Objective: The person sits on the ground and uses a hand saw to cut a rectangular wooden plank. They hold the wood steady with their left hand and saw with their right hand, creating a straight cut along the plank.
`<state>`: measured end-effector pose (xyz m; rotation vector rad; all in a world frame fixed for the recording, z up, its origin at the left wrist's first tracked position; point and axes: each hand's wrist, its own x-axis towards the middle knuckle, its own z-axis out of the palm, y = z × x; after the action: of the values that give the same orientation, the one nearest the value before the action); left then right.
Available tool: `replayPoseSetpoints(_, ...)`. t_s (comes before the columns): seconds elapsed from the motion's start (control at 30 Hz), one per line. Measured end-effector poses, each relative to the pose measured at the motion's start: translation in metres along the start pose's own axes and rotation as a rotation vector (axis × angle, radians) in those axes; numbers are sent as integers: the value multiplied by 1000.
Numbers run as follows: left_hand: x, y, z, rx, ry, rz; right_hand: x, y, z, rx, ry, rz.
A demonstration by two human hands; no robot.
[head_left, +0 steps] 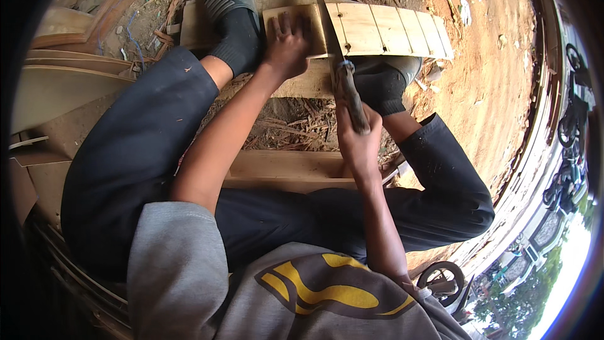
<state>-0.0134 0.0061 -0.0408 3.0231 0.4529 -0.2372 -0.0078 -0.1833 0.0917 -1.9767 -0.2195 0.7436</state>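
Note:
My right hand (360, 145) is wrapped round the worn handle of a handsaw (347, 85). The saw's long thin blade points away from me and crosses a pale wooden board (393, 30). Dark lines run across the board to the right of the blade; whether they are cuts or marks I cannot tell. My left hand (288, 45) presses flat on the board's left part, fingers stretched out and slightly blurred. Under the board lies a thicker wooden plank (308, 80). My left foot in a grey sandal (231, 0) rests on wood beside my left hand.
My other foot (380, 85) is by the board's near edge, below the lines. Wood chips and offcuts (283, 123) litter the dirt ground. A wooden beam (289, 167) lies before my seat. Curved boards (69, 97) are stacked at left. Motorcycles (569, 126) stand far right.

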Motion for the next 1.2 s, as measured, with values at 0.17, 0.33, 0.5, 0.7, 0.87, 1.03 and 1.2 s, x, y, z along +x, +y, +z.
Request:
replayPoseSetpoints(0.17,-3,-7,0,8,-1,9,-33,-15,-18,76,-41,119)
replayPoseSetpoints(0.33,-1,-8,6,-165,85,59,38,-20,6,38,-21,19)
replayPoseSetpoints(0.5,-1,-3,2,16,18,21,-41,1,-32,-54,-42,-69)
replayPoseSetpoints(0.7,-2,-4,0,-62,4,49,38,-9,-2,69,-36,48)
replayPoseSetpoints(0.87,-3,-5,4,-121,52,12,3,-14,-10,55,-40,47)
replayPoseSetpoints(1.03,-2,-7,2,-4,-2,29,-19,-9,-17,-18,-58,60)
replayPoseSetpoints(1.2,-2,-5,1,-111,80,15,37,-19,8,-30,-46,17)
